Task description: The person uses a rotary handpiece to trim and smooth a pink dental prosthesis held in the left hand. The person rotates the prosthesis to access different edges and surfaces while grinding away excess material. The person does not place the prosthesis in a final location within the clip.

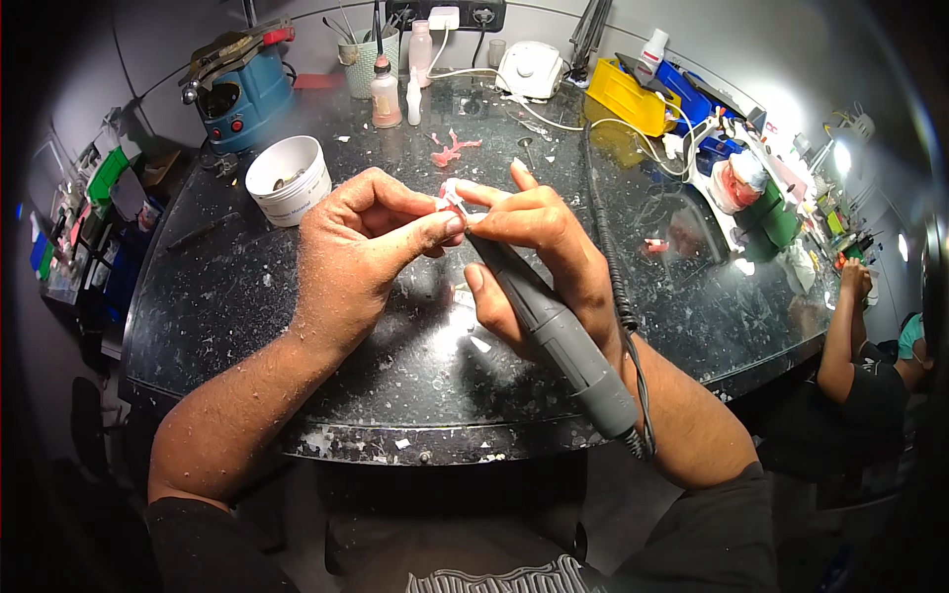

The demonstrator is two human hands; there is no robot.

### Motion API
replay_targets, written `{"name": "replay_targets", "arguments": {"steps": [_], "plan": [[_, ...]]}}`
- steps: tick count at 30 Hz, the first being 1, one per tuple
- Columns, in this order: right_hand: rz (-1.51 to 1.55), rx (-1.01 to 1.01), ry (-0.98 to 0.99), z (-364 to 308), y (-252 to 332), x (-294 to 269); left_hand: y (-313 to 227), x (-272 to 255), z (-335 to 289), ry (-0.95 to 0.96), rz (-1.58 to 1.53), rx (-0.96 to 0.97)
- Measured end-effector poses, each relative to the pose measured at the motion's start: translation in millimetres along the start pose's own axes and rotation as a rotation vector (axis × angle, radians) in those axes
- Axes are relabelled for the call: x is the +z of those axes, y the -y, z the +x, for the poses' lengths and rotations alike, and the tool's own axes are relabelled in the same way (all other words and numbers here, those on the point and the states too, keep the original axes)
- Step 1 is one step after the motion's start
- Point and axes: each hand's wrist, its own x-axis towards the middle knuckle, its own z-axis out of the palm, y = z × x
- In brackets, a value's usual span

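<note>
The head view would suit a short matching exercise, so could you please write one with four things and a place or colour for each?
Things:
1. Rotary handpiece
2. Small pink-and-white piece
3. Round tub
4. Boxy machine

Places or colours:
A. White, standing to the left of both hands
B. Pinched in the left hand
C. Mostly blue
D. Gripped in the right hand

Pairs: 1-D, 2-B, 3-A, 4-C
</note>
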Motion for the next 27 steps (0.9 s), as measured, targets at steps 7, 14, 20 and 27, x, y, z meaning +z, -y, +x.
{"name": "replay_targets", "arguments": {"steps": [7, 14, 20, 27], "plan": [[0.022, 0.02, -0.009, -0.8, 0.2, 0.1, 1.8, 0.4, 0.3, -0.002, -0.053, -0.009], [-0.021, 0.052, -0.046, 2.0, 2.0, -3.5, 5.8, -3.9, 1.5, 0.007, -0.049, 0.075], [-0.043, -0.029, -0.008, 3.8, 1.4, -6.6, 1.7, -0.8, 1.6, -0.045, -0.024, 0.075], [-0.078, 0.013, 0.012, 4.4, 5.1, -6.1, 3.7, -4.6, 1.5, -0.068, 0.022, 0.102]]}}
